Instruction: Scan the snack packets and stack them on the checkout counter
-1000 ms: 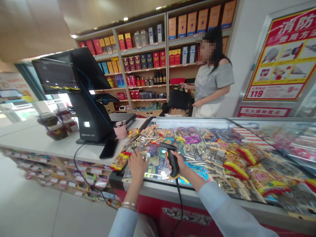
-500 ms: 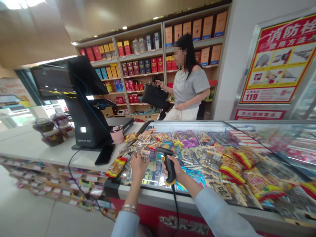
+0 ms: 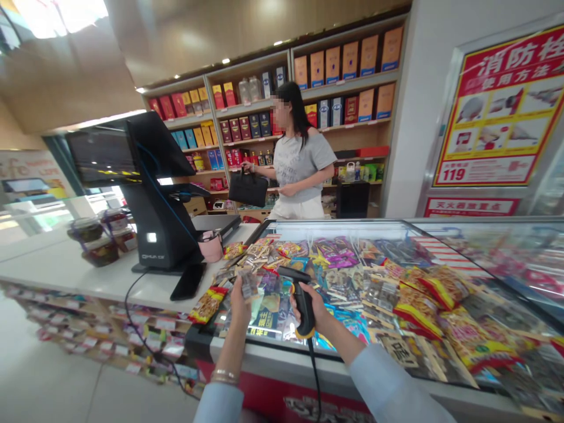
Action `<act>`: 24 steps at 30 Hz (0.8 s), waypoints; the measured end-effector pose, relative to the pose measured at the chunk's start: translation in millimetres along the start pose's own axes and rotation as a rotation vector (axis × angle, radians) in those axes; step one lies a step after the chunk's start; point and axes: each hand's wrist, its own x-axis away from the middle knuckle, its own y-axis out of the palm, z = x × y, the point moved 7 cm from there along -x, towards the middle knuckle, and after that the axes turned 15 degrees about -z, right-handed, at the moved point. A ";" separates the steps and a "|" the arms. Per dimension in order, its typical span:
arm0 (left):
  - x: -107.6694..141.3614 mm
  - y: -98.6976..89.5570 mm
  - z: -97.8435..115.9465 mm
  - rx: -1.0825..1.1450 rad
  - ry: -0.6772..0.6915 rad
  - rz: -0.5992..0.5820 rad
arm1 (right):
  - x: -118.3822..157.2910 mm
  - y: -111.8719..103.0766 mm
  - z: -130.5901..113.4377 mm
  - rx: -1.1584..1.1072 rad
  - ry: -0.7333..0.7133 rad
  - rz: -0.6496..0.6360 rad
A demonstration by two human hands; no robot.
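A small clear snack packet (image 3: 249, 284) is pinched in my left hand (image 3: 238, 302), raised over the glass top of the display case. My right hand (image 3: 315, 305) is wrapped round the grip of a black barcode scanner (image 3: 303, 302), whose head points left toward the packet. A cable hangs from the scanner's base. Under and around both hands lie many snack packets. A red and yellow snack bag (image 3: 208, 305) rests at the case's left edge, and more such bags (image 3: 476, 338) are piled at the right.
On the white counter (image 3: 145, 294) stand a black monitor (image 3: 163, 205), a pink cup (image 3: 211, 247), a phone (image 3: 188, 281) and stacked food tubs (image 3: 100, 249). Behind the case, a person (image 3: 302, 161) holds a black bag (image 3: 248, 188) near shelves of boxes.
My left hand has lifted a packet from the pile and now holds it up. My right hand still holds the scanner. The person behind the case has moved left with the black bag.
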 end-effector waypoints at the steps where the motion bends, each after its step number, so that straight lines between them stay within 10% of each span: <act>1: 0.1 2.4 -1.4 0.081 -0.025 -0.016 | -0.1 0.3 0.0 0.004 0.000 -0.007; 24: 9.3 9.3 9.9 0.216 -0.024 -0.027 | 5.8 13.5 -5.8 0.133 0.117 -0.193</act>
